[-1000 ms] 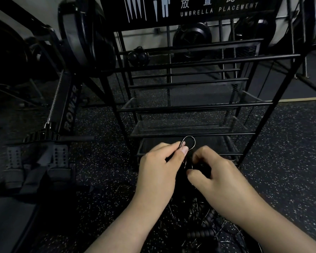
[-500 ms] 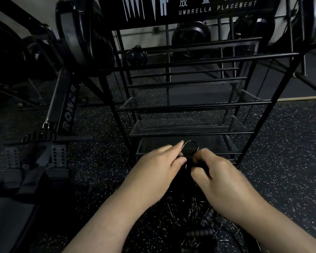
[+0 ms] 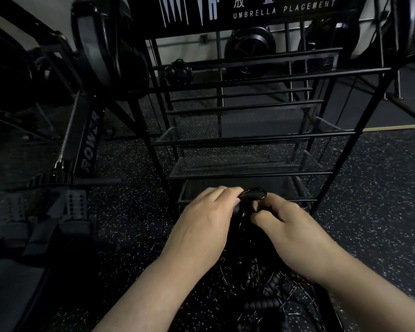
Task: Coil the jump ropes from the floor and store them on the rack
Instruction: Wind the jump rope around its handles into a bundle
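Tangle of thin black jump ropes with ribbed handles (image 3: 261, 305) on the speckled rubber floor (image 3: 369, 212), partly hidden under the forearms. Left hand (image 3: 201, 226) and right hand (image 3: 290, 231), fingers curled, pinch a small dark rope loop (image 3: 254, 194); the bundle below is too dark to make out. Beyond, black wire-shelf rack (image 3: 249, 176), top cut off.

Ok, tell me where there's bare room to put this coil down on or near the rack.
The rack's mesh shelves look bare. Open speckled floor lies right of the rack, and more between it and the rower. It is crowded below both hands, left hand and right hand, where tangled jump ropes cover the floor.
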